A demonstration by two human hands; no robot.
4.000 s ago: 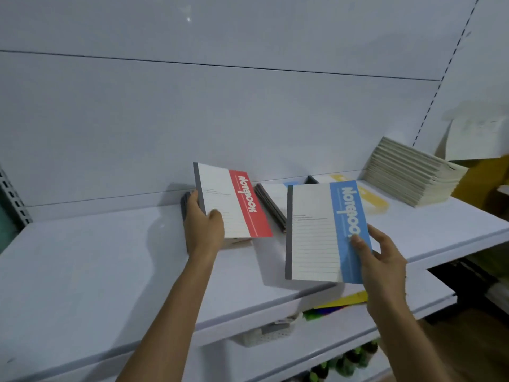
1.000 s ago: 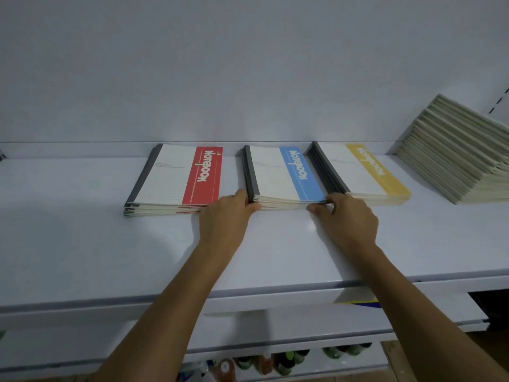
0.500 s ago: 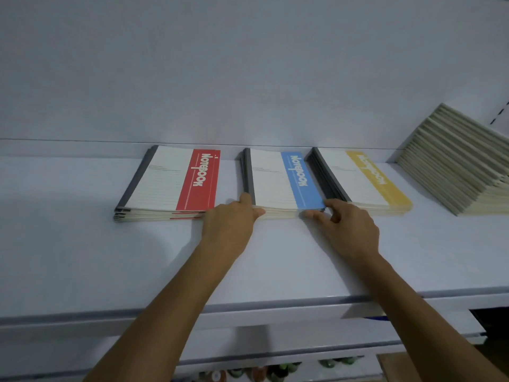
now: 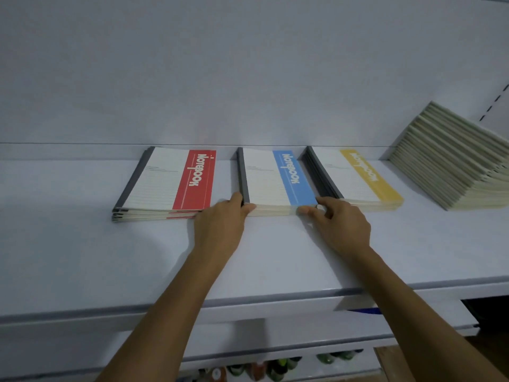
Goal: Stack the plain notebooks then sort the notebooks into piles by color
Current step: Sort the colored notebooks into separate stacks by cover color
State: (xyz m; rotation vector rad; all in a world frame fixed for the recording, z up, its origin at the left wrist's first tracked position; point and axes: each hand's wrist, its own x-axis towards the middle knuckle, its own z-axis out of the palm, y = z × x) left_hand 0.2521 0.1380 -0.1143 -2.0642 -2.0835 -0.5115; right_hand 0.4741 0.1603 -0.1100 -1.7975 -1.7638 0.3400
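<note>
Three piles of notebooks lie side by side at the back of a white shelf (image 4: 82,257): a red-striped pile (image 4: 168,183) on the left, a blue-striped pile (image 4: 275,183) in the middle, a yellow-striped pile (image 4: 355,177) on the right. My left hand (image 4: 220,224) grips the blue pile's near left corner, thumb on its dark spine. My right hand (image 4: 338,224) pinches the same pile's near right corner with curled fingers. A tall slanted stack of plain cream notebooks (image 4: 454,158) leans at the far right.
The shelf's back panel (image 4: 248,78) rises right behind the piles. A lower shelf (image 4: 303,337) juts out beneath, and several bottles (image 4: 275,368) show under it. A slotted upright (image 4: 495,100) runs at the right edge.
Four seconds ago each hand held one notebook in the air; now the piles lie flat. Over the last second both hands stayed at the blue pile's near corners, and the view shifted slightly.
</note>
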